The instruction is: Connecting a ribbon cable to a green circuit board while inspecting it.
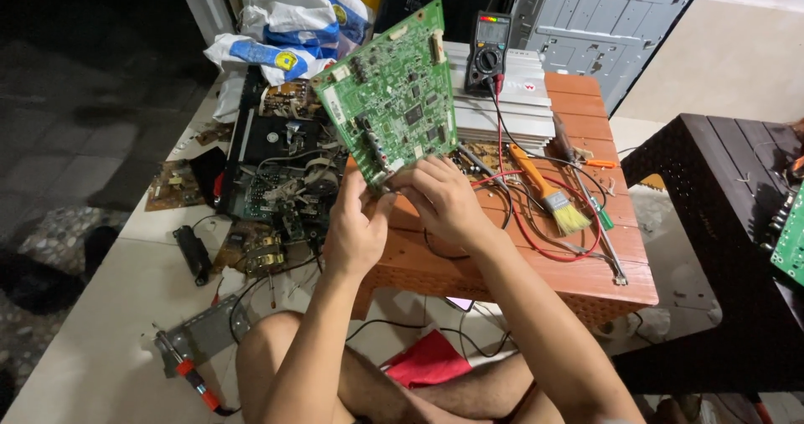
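Green circuit board (392, 79) is held up tilted over the low orange table (536, 265), component side toward the camera, w/ both hands at its lower edge. Left hand (356, 227) is closed on the bottom corner, thumb up front. Right hand (444, 198) pinches the same edge just beside it, fingers curled round the board.

Behind the board, a silver finned heatsink block (511, 106) sits on the table w/ a multimeter (488, 49) leaning on top; its red & black leads (544, 240) trail across the tabletop. A yellow-bristle brush (548, 191) w/ orange handle lies near the right hand.

Left of the table, on the floor: black chassis w/ scrap boards & parts (280, 185). A soldering tool w/ red grip (188, 378) lies lower left. Dark stool (720, 223) at right.
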